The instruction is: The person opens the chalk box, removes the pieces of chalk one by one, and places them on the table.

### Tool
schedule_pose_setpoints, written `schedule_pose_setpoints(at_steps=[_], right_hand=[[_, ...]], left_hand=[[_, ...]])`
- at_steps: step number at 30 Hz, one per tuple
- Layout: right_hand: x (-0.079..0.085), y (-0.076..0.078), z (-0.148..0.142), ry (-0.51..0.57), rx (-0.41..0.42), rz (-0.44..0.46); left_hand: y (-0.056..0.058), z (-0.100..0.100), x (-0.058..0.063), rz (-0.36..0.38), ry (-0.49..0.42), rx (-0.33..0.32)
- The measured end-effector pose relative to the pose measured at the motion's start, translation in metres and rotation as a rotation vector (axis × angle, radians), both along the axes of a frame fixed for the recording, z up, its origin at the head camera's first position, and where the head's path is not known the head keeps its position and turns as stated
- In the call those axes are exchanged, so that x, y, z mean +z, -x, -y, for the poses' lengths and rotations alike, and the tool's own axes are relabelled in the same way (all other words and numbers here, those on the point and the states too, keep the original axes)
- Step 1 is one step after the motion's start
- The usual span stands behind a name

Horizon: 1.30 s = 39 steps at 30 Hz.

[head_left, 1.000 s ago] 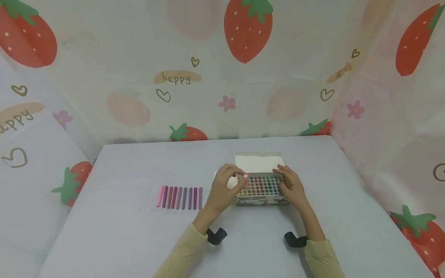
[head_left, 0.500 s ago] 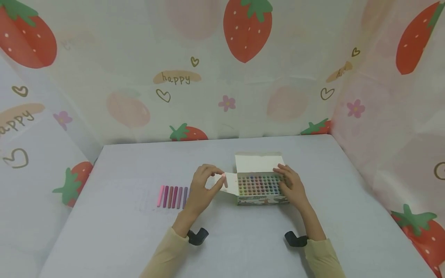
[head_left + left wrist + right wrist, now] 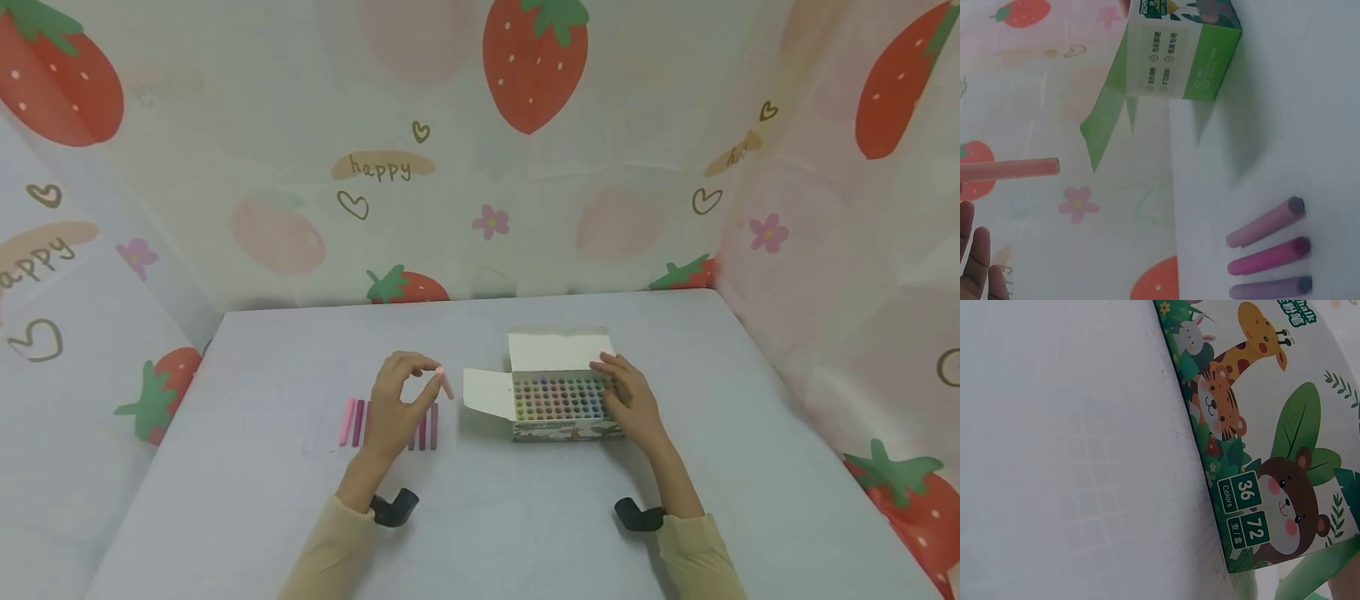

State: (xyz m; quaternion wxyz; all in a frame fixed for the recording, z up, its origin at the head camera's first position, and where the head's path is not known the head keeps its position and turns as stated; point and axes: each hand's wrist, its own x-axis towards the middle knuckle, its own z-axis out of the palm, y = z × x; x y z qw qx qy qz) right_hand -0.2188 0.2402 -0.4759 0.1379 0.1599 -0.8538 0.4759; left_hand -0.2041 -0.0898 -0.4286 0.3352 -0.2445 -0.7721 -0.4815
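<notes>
Thumb and fingertips of my left hand (image 3: 393,408) pinch a light pink chalk stick (image 3: 447,385) above the table, left of the chalk box (image 3: 567,432). The stick (image 3: 1016,169) shows well apart from the box in the left wrist view. My right hand (image 3: 636,407) holds the box's right end, thumb at the near side and fingers toward the raised lid. Rows of coloured chalk ends (image 3: 562,398) fill the box. Beneath and around my left hand lies a row of pink and purple chalk sticks (image 3: 357,423), its middle hidden by the hand.
The box's lid (image 3: 561,352) stands up at the back, and its left side flap (image 3: 489,393) sticks out toward the row. A white-covered table (image 3: 540,525) extends around them. Strawberry-print cloth (image 3: 420,92) hangs behind and at both sides.
My left hand has moved left from over the box, carrying the pink chalk stick, and now covers the middle of the row. My right hand has stayed on the box.
</notes>
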Motion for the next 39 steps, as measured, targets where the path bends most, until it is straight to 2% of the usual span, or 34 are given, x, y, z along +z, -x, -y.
schedule_pose_setpoints(at_steps=[3, 7, 11, 17, 21, 25, 26, 29, 32, 35, 39], right_hand=[[0.000, 0.000, 0.000, 0.002, 0.000, 0.004], [0.000, -0.001, 0.000, 0.005, 0.000, 0.002], [0.000, -0.001, 0.001, 0.005, 0.007, -0.005], [0.000, -0.001, 0.001, 0.008, 0.008, -0.007], [0.000, 0.000, 0.001, 0.011, 0.007, -0.016], [0.000, 0.000, 0.000, 0.003, -0.007, -0.013], [-0.004, 0.003, -0.002, -0.006, -0.011, -0.014], [-0.015, 0.010, -0.008, -0.032, -0.023, -0.008], [-0.019, 0.012, -0.011, -0.027, -0.013, -0.006], [-0.007, 0.004, -0.005, -0.002, 0.004, 0.004], [0.003, -0.002, 0.000, 0.000, 0.011, 0.011]], left_hand=[[0.000, 0.008, 0.001, 0.010, 0.006, 0.010], [0.007, 0.024, -0.014, 0.045, 0.040, 0.040], [0.009, 0.041, -0.024, 0.074, 0.076, 0.075], [0.006, 0.066, -0.030, 0.150, 0.172, 0.114], [0.004, 0.083, -0.031, 0.253, 0.235, 0.158], [0.002, 0.100, -0.030, 0.393, 0.277, 0.198], [0.002, 0.104, -0.030, 0.416, 0.289, 0.204], [0.005, 0.119, -0.030, 0.472, 0.361, 0.229], [0.010, 0.132, -0.032, 0.533, 0.464, 0.248], [0.016, 0.145, -0.037, 0.607, 0.546, 0.262], [0.022, 0.160, -0.046, 0.704, 0.598, 0.268]])
